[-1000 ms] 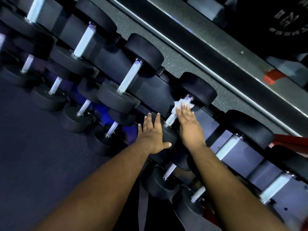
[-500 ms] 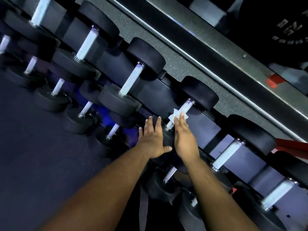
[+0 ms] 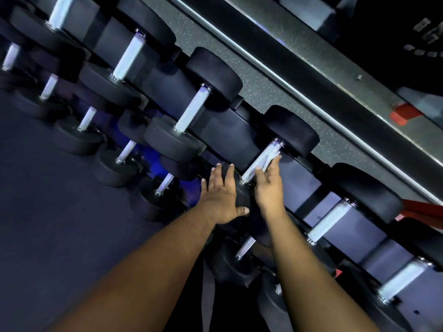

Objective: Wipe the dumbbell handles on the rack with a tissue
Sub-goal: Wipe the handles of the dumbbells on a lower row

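A row of black round-headed dumbbells with knurled silver handles lies across a tilted rack (image 3: 223,130). My right hand (image 3: 269,188) presses a white tissue (image 3: 265,164) against the handle (image 3: 260,161) of the middle dumbbell, fingers wrapped along the handle's right side near its lower end. My left hand (image 3: 221,195) lies flat, fingers spread, on that dumbbell's near black head (image 3: 242,195). Most of the tissue is hidden under my fingers.
Neighbouring dumbbells lie left (image 3: 191,111) and right (image 3: 330,221) on the upper tier. A lower tier holds smaller dumbbells (image 3: 124,152). Behind the rack runs a speckled grey floor strip and a metal frame (image 3: 311,75) with a red part (image 3: 405,115). Dark floor lies at left.
My right hand with the tissue slid down the handle toward the near head, then shifted to the handle's right side. My left hand stayed on the near head.
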### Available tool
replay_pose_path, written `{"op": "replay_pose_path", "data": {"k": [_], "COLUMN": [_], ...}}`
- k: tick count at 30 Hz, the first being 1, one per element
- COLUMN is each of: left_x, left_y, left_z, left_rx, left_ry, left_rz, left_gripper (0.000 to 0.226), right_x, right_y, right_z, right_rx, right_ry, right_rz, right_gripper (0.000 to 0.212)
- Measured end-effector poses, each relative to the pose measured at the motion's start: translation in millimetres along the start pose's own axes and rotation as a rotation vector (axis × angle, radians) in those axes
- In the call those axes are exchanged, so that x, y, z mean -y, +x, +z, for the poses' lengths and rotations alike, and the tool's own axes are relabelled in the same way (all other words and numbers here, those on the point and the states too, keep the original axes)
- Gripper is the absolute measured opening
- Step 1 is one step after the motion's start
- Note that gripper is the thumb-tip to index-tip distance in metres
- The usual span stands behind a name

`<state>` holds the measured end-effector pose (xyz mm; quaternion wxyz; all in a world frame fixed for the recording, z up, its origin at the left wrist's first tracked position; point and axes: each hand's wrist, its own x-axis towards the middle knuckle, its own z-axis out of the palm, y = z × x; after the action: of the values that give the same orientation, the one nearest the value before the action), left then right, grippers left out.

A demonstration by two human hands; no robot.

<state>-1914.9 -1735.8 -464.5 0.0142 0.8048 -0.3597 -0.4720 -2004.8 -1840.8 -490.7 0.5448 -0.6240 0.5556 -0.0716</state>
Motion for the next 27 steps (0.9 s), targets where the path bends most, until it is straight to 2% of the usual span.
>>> {"op": "replay_pose_path", "data": {"k": [3,6,8,10,12,14,16,19,21,25,27], "left_x": [-0.3,-0.2,0.1,-0.2,-1.3,-2.6,-2.7,-0.6,-0.6,-1.1,-1.2], "left_y": [-0.2,-0.6,-1.0,-1.6,-1.9,-1.6,-1.5,-2.4,-3.0,-3.2,-3.0], "left_z": [-0.5,-0.1,-0.8,-0.7,-1.6,-2.5,-2.1,-1.9,-1.6,-2.6,-2.2], "left_rx": [0.007,-0.002,0.001,0.004,0.009,0.016,0.019,0.014,0.013,0.019,0.015], "left_ry": [-0.004,-0.009,-0.013,-0.011,-0.001,0.002,0.001,0.000,0.000,-0.006,-0.007], "left_rz": [-0.011,-0.006,-0.002,-0.002,-0.008,-0.013,-0.012,-0.009,-0.006,-0.009,-0.009], "left_gripper": [0.130,0.129,0.129,0.129,0.129,0.129,0.129,0.129,0.129,0.129,0.129], "right_x": [-1.2,-13.0,-8.2,5.8,23.9,33.5,35.0,27.1,32.2,43.6,44.2], "right_y": [12.0,-8.5,-10.5,2.1,19.9,28.2,18.8,1.1,3.3,44.7,44.2], "right_z": [3.9,3.8,3.5,4.6,4.0,3.8,9.0,15.9,11.5,-6.2,-9.7], "right_rx": [-0.014,0.034,0.062,-0.046,-0.248,-0.368,-0.313,-0.069,-0.011,-0.041,-0.055], "right_ry": [0.109,0.170,0.289,0.446,0.583,0.644,0.648,0.659,0.619,0.725,0.771], "right_rz": [0.079,0.034,0.056,0.088,0.119,0.131,0.167,0.182,0.191,0.324,0.335], "right_gripper": [0.069,0.042,0.032,0.035,0.030,0.028,0.034,0.060,0.068,0.013,0.011]}}
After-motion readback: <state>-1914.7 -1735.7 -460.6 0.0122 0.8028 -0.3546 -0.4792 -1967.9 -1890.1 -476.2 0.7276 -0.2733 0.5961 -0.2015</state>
